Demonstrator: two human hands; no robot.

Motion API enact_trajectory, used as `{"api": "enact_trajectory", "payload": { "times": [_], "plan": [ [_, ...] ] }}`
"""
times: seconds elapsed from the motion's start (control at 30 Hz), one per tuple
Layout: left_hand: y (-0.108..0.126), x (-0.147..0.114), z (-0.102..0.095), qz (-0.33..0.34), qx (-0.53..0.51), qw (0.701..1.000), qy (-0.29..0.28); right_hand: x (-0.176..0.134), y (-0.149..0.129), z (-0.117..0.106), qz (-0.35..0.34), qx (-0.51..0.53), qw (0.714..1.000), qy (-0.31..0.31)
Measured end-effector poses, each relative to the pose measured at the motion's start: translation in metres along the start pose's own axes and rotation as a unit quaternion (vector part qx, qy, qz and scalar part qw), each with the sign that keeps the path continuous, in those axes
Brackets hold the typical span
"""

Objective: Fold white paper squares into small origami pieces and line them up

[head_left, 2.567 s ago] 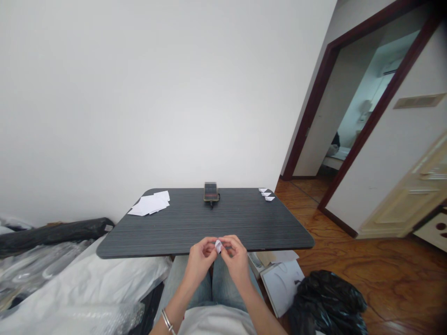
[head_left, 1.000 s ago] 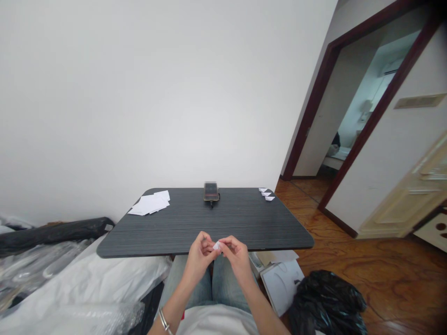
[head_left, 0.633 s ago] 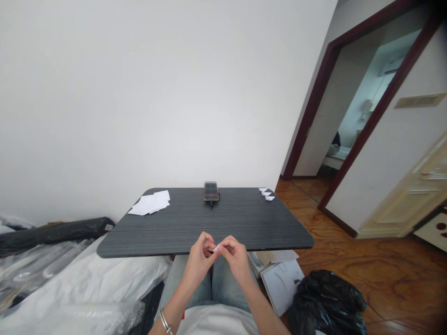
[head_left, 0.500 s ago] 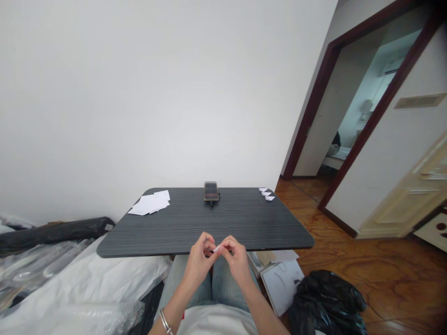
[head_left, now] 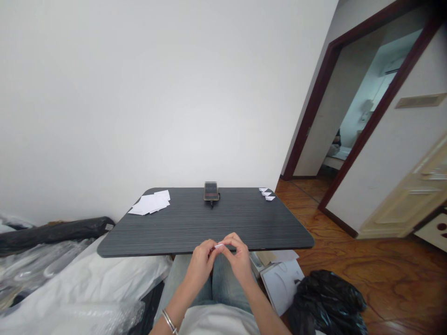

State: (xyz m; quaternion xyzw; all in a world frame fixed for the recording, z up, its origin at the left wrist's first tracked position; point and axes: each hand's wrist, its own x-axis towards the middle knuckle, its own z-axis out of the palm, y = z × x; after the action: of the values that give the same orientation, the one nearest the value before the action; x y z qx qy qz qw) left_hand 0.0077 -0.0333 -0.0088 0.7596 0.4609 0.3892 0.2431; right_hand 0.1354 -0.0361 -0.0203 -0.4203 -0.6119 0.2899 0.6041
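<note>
Between my fingertips is a small folded piece of white paper [head_left: 219, 245], mostly covered by the fingers. My left hand [head_left: 203, 258] pinches its left end, and my right hand [head_left: 238, 255] pinches its right end with thumb and forefinger. Both hands are held over the front edge of the dark table [head_left: 195, 223], above my lap. Loose white paper sheets [head_left: 150, 203] lie overlapping at the table's far left. At the far right corner are three small folded white paper pieces [head_left: 267, 194] in a short row.
A phone-like device on a stand [head_left: 211, 191] is at the table's back middle, against the white wall. Plastic-wrapped bundles [head_left: 91, 279] lie on the left. A white paper bag [head_left: 281, 284] and a black plastic bag [head_left: 326, 302] rest on the floor at right.
My left hand has turned, its fingers curling closer to the right hand around the folded paper. The paper now lies flatter between the fingertips. Things on the table have not moved.
</note>
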Motion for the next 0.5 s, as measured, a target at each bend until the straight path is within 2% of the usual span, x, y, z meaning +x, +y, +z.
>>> {"api": "enact_trajectory", "payload": {
  "times": [0.13,0.3,0.5],
  "plan": [
    [-0.0023,-0.0005,0.0004,0.016,0.027,0.999,-0.005,0.0,0.001,-0.0007,-0.008,0.004,1.0,0.005],
    [-0.0035,0.0007,0.0006,0.025,-0.006,1.0,-0.017,-0.0009,0.0046,-0.0005,-0.002,0.054,0.998,0.011],
    [0.0004,0.002,0.0013,0.013,-0.09,0.996,-0.008,0.0005,0.0011,0.003,0.074,0.174,0.982,0.024]
  ]
}}
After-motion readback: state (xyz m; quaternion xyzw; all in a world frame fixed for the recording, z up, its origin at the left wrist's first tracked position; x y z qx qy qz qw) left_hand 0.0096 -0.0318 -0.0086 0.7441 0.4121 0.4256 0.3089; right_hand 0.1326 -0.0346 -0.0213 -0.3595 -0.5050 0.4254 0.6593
